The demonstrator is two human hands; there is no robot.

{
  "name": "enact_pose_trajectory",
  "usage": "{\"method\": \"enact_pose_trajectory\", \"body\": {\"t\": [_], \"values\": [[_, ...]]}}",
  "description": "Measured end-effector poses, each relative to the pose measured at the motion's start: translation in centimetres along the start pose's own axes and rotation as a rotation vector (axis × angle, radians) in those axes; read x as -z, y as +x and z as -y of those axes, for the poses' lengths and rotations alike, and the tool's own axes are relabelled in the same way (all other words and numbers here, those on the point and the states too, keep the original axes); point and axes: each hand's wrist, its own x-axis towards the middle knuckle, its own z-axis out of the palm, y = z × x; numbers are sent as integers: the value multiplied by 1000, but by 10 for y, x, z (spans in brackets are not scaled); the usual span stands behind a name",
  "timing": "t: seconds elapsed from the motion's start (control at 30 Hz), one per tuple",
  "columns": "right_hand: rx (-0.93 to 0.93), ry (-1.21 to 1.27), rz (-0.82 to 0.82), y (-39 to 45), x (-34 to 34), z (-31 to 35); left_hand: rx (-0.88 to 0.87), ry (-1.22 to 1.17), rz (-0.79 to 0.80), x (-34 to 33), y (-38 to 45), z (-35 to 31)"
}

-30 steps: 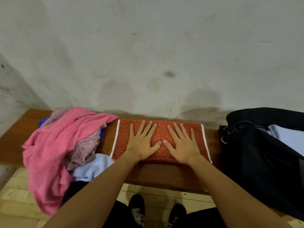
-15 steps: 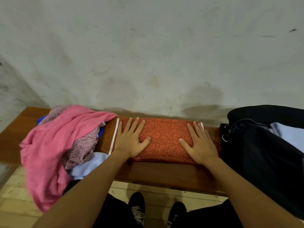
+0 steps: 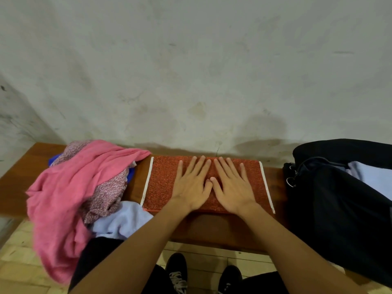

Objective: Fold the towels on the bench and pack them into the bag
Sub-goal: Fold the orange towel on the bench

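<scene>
An orange towel with white end strips lies folded flat in the middle of the wooden bench. My left hand and my right hand press flat on its centre, fingers spread, thumbs touching. Left of it lies a heap of unfolded towels: a pink one on top hanging over the bench's front edge, a patterned one, a pale blue one and a bit of dark blue. The black bag stands open at the right with a pale folded cloth inside.
A stained plaster wall rises right behind the bench. Below the front edge I see my black shoes on a tiled floor. Bare wood shows at the bench's far left end.
Both hands slid from the towel's two ends back to its centre, so they now lie side by side again. The towel has stayed in place.
</scene>
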Motion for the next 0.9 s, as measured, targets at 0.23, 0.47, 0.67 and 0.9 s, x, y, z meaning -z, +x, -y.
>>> {"method": "enact_pose_trajectory", "body": {"t": [0.23,0.47,0.67,0.9], "values": [[-25,-2,28,3,-12,-2,64,11,11,-17,0,16],[-52,-15,6,3,-12,-10,69,21,-7,-17,0,21],[-122,-9,5,0,-11,-23,117,50,-1,-16,-4,49],[-183,7,-6,-9,-7,-44,200,61,-3,-11,-14,82]]}}
